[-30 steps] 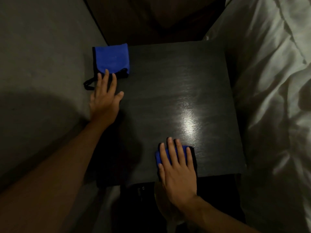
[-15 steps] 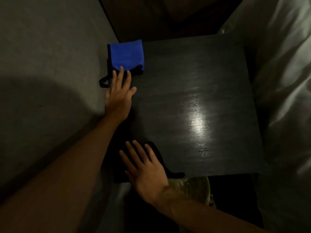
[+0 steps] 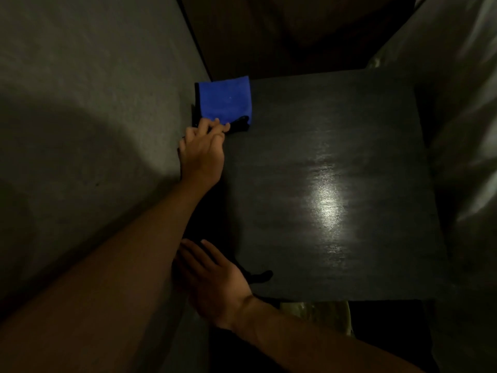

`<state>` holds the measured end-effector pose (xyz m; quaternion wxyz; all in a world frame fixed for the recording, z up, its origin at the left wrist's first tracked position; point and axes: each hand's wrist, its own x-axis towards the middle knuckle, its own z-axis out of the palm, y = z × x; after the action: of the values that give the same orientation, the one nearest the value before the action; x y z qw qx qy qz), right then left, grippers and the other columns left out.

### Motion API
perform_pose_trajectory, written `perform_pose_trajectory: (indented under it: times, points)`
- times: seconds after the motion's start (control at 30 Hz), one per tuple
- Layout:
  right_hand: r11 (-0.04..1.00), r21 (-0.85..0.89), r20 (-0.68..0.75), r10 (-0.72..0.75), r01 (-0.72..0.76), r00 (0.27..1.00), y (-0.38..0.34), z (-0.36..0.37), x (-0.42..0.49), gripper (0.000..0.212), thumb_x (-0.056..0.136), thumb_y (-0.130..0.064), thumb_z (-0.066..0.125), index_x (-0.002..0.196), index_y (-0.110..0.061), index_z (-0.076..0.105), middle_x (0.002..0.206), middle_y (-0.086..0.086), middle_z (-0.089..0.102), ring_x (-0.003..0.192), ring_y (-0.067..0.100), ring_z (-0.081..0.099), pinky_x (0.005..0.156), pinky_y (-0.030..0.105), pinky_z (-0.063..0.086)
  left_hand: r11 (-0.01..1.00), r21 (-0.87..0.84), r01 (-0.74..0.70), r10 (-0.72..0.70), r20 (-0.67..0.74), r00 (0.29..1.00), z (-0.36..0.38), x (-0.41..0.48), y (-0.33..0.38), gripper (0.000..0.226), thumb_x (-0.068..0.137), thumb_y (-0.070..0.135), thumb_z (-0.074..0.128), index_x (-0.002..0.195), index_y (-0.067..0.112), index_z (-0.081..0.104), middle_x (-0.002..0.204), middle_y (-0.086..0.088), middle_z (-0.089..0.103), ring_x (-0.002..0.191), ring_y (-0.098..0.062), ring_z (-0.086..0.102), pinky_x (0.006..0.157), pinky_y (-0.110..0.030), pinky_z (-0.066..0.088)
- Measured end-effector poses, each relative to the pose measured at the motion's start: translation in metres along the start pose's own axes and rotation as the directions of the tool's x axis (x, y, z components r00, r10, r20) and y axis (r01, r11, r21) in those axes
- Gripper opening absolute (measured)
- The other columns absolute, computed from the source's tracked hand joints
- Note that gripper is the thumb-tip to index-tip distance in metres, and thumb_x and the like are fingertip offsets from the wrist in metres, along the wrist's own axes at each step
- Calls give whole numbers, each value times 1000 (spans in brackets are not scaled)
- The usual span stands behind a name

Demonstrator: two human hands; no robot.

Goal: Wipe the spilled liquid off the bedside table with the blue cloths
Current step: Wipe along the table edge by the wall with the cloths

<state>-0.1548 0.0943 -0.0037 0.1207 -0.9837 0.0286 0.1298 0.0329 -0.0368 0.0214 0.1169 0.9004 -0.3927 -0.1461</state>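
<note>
The left hand is stretched to the far left corner of the bedside table, its fingers curled and pinching the near edge of the folded blue cloth, which lies square in that corner with its dark trim toward the person. The right hand rests flat, fingers spread, at the near left corner, pressing on something dark whose tip pokes out beside the wrist; that may be the second cloth, but in this gloom I cannot tell. So the visible cloth lies straight ahead of the left hand and well away from the right. The sheen in the middle of the tabletop sits to the right of both hands; I'd judge the next stroke must drag the cloth rightward and nearer. A pale bedsheet borders the table's right side.
</note>
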Motion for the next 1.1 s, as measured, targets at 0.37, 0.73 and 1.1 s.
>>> perform_pose_trajectory:
  times: [0.37, 0.73, 1.1]
  points:
    - [997, -73, -105, -40, 32, 994, 45, -15, 34, 77, 102, -50, 27, 161, -8, 1, 171, 9, 1, 156, 26, -11, 121, 45, -17, 988, 154, -3, -27, 193, 981, -46, 45, 19, 22, 99, 27, 46, 110, 19, 63, 130, -11, 51, 124, -34, 41, 108, -51, 24]
    - [998, -57, -114, -10, 4, 993, 96, -39, 77, 72, 102, -47, 32, 161, -11, 15, 170, 10, 14, 157, 25, 2, 123, 44, -10, 998, -42, 46, -45, 43, 998, -54, 79, 18, 16, 86, 26, 67, 95, 14, 60, 102, -11, 58, 107, -31, 57, 98, -47, 44]
    - [996, -34, -149, -84, 80, 985, 141, -52, 108, 67, 105, -45, 27, 162, -13, 12, 169, 11, 14, 157, 25, 1, 126, 44, -5, 996, 59, -65, 54, 182, 982, -49, 119, 28, 43, 90, 21, 64, 130, 15, 51, 133, -9, 45, 120, -29, 47, 101, -42, 41]
